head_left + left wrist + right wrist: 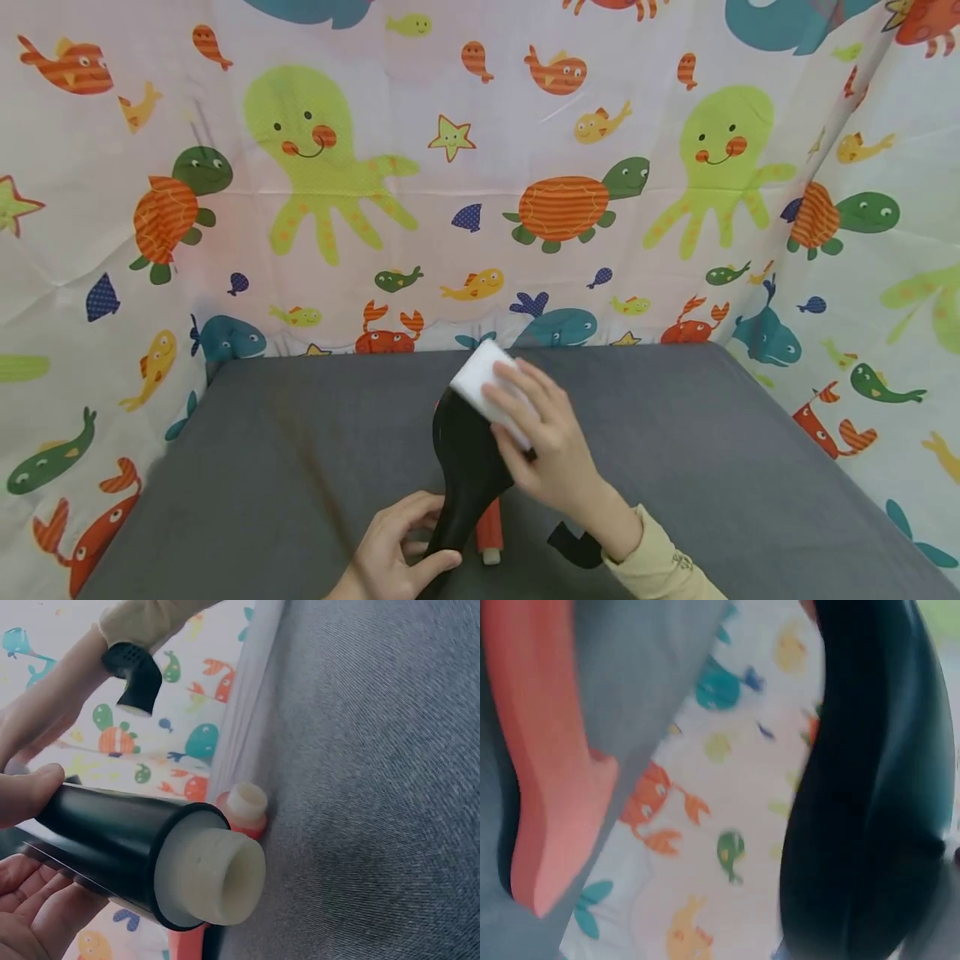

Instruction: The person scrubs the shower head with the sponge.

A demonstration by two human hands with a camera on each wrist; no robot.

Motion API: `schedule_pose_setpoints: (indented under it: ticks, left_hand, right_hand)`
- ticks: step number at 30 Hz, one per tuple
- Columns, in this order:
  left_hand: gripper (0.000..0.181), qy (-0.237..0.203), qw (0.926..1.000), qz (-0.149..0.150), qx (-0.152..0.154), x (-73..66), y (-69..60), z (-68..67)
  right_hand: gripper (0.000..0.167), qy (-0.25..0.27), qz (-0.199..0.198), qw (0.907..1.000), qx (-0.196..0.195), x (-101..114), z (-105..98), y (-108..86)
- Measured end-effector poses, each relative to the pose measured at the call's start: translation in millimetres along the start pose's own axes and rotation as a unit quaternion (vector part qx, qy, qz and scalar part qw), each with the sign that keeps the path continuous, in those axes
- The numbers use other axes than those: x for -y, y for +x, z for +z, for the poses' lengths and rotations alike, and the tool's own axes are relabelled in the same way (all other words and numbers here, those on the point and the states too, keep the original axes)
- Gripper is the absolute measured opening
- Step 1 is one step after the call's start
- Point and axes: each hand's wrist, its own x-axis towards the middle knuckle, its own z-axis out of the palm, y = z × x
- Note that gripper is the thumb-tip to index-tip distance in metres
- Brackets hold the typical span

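In the head view, my left hand (393, 546) grips the handle of a black handheld shower head (468, 454), which tilts up with its wide end away from me. The handle's pale threaded hose end (225, 876) faces the left wrist camera. My right hand (551, 433) holds a white sponge-like block (480, 371) against the shower head's wide end; fingers lie over the block and hide part of it. Below the black one, a coral-red shower head (490, 529) with a pale end lies on the table, partly covered. Its angled head (559, 832) shows in the right wrist view.
A grey cloth-covered table (300, 433) lies beneath the hands. Around its back and sides hangs a white curtain (450, 250) printed with sea animals. A black curved piece (576, 546) sits at the right wrist, by the cream sleeve (656, 558).
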Motion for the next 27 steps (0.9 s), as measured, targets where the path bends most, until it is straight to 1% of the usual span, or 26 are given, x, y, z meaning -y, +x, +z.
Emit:
schedule_pose_setpoints:
  ticks: [2, 3, 5, 7, 10, 12, 14, 16, 17, 19, 22, 25, 27]
  left_hand:
    - [0.036, -0.033, 0.9994, -0.011, 0.006, -1.5, 0.1, -0.3]
    - [0.036, -0.051, 0.9985, -0.017, 0.008, -2.4, 0.1, -0.8]
    - [0.035, -0.100, 0.9945, -0.030, 0.012, -4.1, 0.4, -1.9]
    - [0.035, -0.149, 0.9882, -0.032, 0.012, -4.9, 1.0, -2.8]
    - [0.035, -0.197, 0.9801, -0.021, 0.007, -4.0, 2.2, -3.3]
    - [0.034, -0.212, 0.9772, 0.000, 0.002, -2.1, 2.8, -3.2]
    - [0.035, -0.223, 0.9747, 0.015, 0.002, -0.9, 3.4, -3.4]
    - [0.034, -0.233, 0.9722, 0.023, 0.007, -0.4, 3.8, -3.6]
    - [0.034, -0.234, 0.9718, 0.027, 0.010, -0.1, 3.9, -3.7]
    - [0.033, -0.240, 0.9704, 0.015, 0.020, -0.8, 3.8, -3.7]
    - [0.033, -0.241, 0.9698, -0.010, 0.033, -2.1, 3.3, -2.7]
    - [0.033, -0.237, 0.9702, -0.028, 0.040, -3.7, 2.5, -1.5]
    - [0.033, -0.233, 0.9712, -0.028, 0.040, -4.2, 2.4, -1.0]
  right_hand:
    - [0.037, 0.010, 0.061, 0.9980, -0.016, -8, -4, 0.8]
    - [0.038, 0.012, 0.079, 0.9966, -0.020, -10, -6, -0.5]
    - [0.038, 0.012, 0.089, 0.9957, -0.023, -10, -5, -6.6]
    - [0.037, 0.016, 0.068, 0.9974, -0.021, -2, -3, -15.2]
    - [0.034, 0.019, 0.002, 0.9998, -0.004, 16, 4, -28.7]
    - [0.033, 0.024, -0.047, 0.9985, 0.013, 27, 7, -35.1]
    - [0.031, 0.030, -0.084, 0.9956, 0.029, 32, 8, -37.6]
    - [0.031, 0.034, -0.099, 0.9940, 0.032, 31, 8, -36.2]
    - [0.031, 0.035, -0.095, 0.9945, 0.027, 27, 7, -34.0]
    - [0.032, 0.037, -0.068, 0.9970, 0.010, 16, 3, -27.8]
    - [0.034, 0.035, 0.007, 0.9992, -0.017, -4, -2, -16.7]
    - [0.037, 0.044, 0.079, 0.9954, -0.032, -18, -7, -8.2]
    - [0.038, 0.041, 0.098, 0.9936, -0.037, -20, -8, -6.4]
